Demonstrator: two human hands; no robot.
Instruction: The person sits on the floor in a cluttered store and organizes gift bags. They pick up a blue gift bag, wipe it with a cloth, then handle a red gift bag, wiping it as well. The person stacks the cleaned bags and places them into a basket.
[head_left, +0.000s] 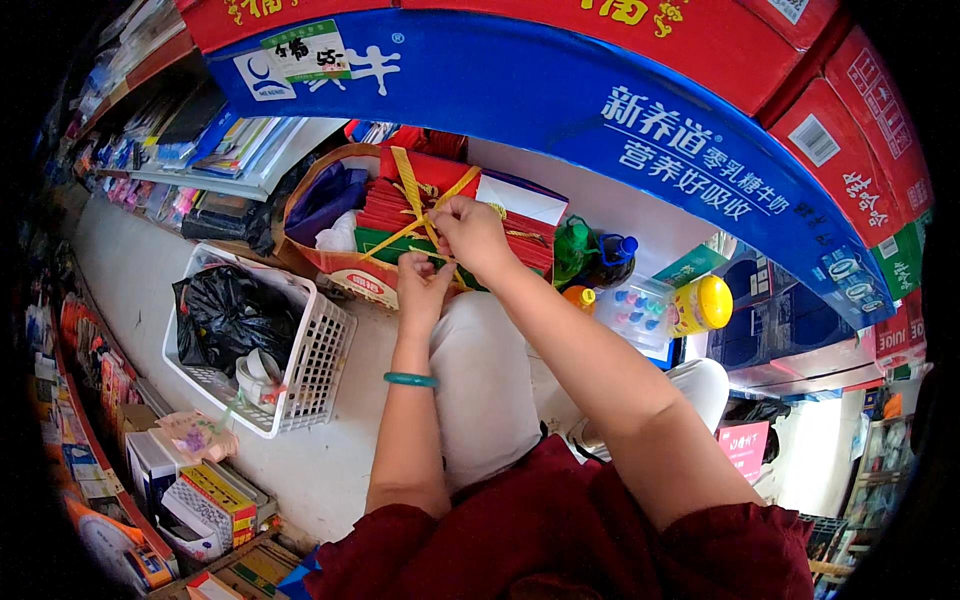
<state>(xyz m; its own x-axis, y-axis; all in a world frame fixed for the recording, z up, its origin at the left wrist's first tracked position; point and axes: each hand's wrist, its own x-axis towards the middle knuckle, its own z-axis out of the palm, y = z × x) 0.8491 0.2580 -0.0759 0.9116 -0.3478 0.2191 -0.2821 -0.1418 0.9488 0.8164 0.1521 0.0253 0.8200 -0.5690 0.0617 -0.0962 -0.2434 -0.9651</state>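
Yellow strapping (408, 182) crosses over a bundle of red paper packets (384, 208), with a green piece (378, 243) along its near side. My right hand (472, 236) pinches the strap close to where its bands meet. Just below, my left hand (424, 286) has its fingers closed on a lower length of the same strap; a green bangle (410, 380) circles that wrist. The bundle sits in an open red-and-tan carton (362, 277), beside dark purple cloth (330, 200) and a white crumpled thing (340, 234). My fingers partly hide the crossing.
To the left stands a white plastic basket (322, 352) holding a black plastic bag (238, 312). Right of the carton are a green bottle (573, 250), a dark blue-capped bottle (612, 260) and a yellow container (704, 305). A long blue carton (500, 85) overhangs from the far side. Stocked shelves line the left.
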